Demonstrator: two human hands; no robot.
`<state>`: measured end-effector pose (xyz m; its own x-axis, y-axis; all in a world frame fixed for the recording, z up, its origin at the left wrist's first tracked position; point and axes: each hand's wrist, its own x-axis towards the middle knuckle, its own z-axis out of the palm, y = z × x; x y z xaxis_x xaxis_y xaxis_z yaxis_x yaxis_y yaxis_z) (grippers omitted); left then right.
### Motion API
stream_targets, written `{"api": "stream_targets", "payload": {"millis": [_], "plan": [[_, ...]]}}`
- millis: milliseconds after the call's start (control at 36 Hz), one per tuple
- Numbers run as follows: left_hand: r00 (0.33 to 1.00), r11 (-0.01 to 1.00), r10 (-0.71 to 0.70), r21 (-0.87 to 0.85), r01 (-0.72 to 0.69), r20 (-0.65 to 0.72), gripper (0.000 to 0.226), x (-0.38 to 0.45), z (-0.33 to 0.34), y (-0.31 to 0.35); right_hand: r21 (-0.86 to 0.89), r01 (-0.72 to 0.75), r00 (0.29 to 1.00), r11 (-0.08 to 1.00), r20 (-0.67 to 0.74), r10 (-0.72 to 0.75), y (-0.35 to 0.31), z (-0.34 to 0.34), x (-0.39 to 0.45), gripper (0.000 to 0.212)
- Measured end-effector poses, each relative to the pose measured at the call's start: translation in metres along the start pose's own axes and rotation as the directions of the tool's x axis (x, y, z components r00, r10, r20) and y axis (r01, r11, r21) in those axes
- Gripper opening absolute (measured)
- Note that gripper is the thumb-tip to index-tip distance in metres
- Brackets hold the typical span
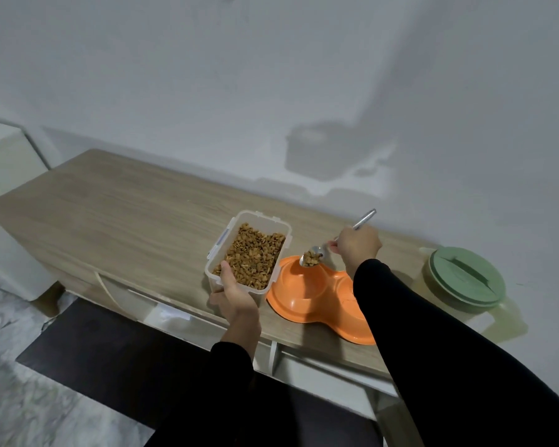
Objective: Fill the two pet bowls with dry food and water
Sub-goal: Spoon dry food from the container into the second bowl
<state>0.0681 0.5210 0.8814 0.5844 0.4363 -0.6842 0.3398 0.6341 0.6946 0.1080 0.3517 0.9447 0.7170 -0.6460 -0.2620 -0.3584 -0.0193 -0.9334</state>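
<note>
An orange double pet bowl (307,296) lies on the wooden cabinet top; its left basin shows no food, and my right sleeve hides much of the right basin. To its left stands a clear plastic container (250,221) full of brown dry food (252,254). My left hand (234,296) grips the container's near end, thumb over the rim. My right hand (357,248) holds a metal spoon (313,255) loaded with kibble just above the far rim of the left basin.
A clear jug with a green lid (465,279) stands at the right end of the cabinet top (117,208), close to the white wall. Open drawers sit below the front edge. A white unit stands at the far left; a dark mat lies on the floor.
</note>
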Motion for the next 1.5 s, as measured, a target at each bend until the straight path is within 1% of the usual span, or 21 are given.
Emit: {"api": "stream_targets", "payload": {"millis": [28,83,139,222,333,389,445,583,639,667,722,834,917,1028,1084,1139,1195,1306,1417,1500], "plan": [[1.000,1.000,-0.003,0.000,0.003,-0.001,0.078,0.000,0.000,0.000,-0.030,0.027,1.000,0.999,0.007,-0.027,0.004,0.002,-0.001,0.018],[1.000,1.000,-0.011,-0.006,0.011,0.001,0.077,0.002,0.000,0.000,-0.149,0.098,0.995,0.984,0.040,-0.093,0.014,0.006,-0.001,0.012],[1.000,1.000,-0.013,-0.011,0.013,0.005,0.076,0.003,0.000,0.001,-0.248,0.162,0.984,0.955,0.115,-0.137,0.025,0.010,0.002,0.017],[1.000,1.000,-0.009,-0.007,0.008,-0.001,0.075,0.004,0.001,0.001,-0.290,0.223,0.969,0.931,0.173,-0.178,0.028,0.009,-0.005,0.018],[1.000,1.000,-0.007,-0.010,0.007,0.013,0.074,0.002,0.001,0.000,-0.216,0.248,0.965,0.944,0.138,-0.222,0.021,0.007,-0.008,0.023],[1.000,1.000,-0.005,0.007,0.005,0.019,0.075,0.002,0.001,0.000,-0.169,0.254,0.966,0.952,0.098,-0.240,0.014,0.006,-0.006,0.019],[1.000,1.000,-0.004,0.012,0.004,0.026,0.074,0.002,0.001,0.000,-0.122,0.261,0.965,0.958,0.046,-0.257,0.006,0.004,-0.006,0.015],[1.000,1.000,0.009,0.021,-0.009,0.028,0.074,-0.001,0.003,0.000,0.038,0.273,0.955,0.961,-0.130,-0.266,-0.018,0.004,-0.010,0.018],[1.000,1.000,0.013,0.023,-0.014,0.024,0.074,-0.002,0.003,0.001,0.071,0.291,0.946,0.954,-0.171,-0.275,-0.025,0.007,-0.014,0.019],[1.000,1.000,0.013,0.023,-0.014,0.022,0.073,-0.003,0.004,0.001,0.085,0.301,0.944,0.950,-0.169,-0.284,-0.028,0.009,-0.016,0.018],[1.000,1.000,0.007,0.022,-0.008,0.030,0.072,-0.007,0.003,0.002,0.103,0.330,0.941,0.938,-0.116,-0.318,-0.033,0.014,-0.022,0.017],[0.999,0.999,0.017,0.037,-0.019,0.045,0.071,-0.015,0.002,0.002,0.040,0.418,0.902,0.908,0.102,-0.420,-0.032,0.030,-0.033,0.013],[0.999,0.999,0.026,0.032,-0.027,0.046,0.068,-0.015,0.003,0.003,-0.055,0.496,0.851,0.867,0.232,-0.472,-0.026,0.039,-0.039,0.014],[0.997,1.000,0.029,-0.008,-0.028,0.077,0.065,-0.017,0.001,0.004,-0.181,0.558,0.811,0.810,0.328,-0.485,-0.021,0.045,-0.043,0.016],[0.995,0.999,0.034,-0.019,-0.032,0.089,0.066,-0.019,-0.001,0.005,-0.217,0.561,0.808,0.799,0.355,-0.471,-0.019,0.047,-0.044,0.016],[0.995,0.999,0.047,-0.002,-0.047,0.090,0.066,-0.020,-0.002,0.006,-0.224,0.540,0.819,0.812,0.365,-0.443,-0.017,0.048,-0.045,0.015],[0.994,0.998,0.047,0.030,-0.050,0.096,0.067,-0.021,-0.004,0.005,-0.216,0.500,0.837,0.839,0.367,-0.405,-0.017,0.049,-0.044,0.014],[0.992,0.998,0.055,0.035,-0.060,0.113,0.065,-0.023,-0.006,0.005,-0.217,0.421,0.870,0.881,0.370,-0.325,-0.016,0.051,-0.044,0.011],[0.991,0.995,0.088,0.037,-0.092,0.101,0.059,-0.022,-0.007,0.006,-0.212,0.341,0.902,0.916,0.347,-0.255,-0.016,0.049,-0.043,0.019],[0.992,0.995,0.092,0.029,-0.095,0.091,0.059,-0.022,-0.007,0.008,-0.184,0.291,0.908,0.939,0.363,-0.210,-0.017,0.047,-0.044,0.013]]}}
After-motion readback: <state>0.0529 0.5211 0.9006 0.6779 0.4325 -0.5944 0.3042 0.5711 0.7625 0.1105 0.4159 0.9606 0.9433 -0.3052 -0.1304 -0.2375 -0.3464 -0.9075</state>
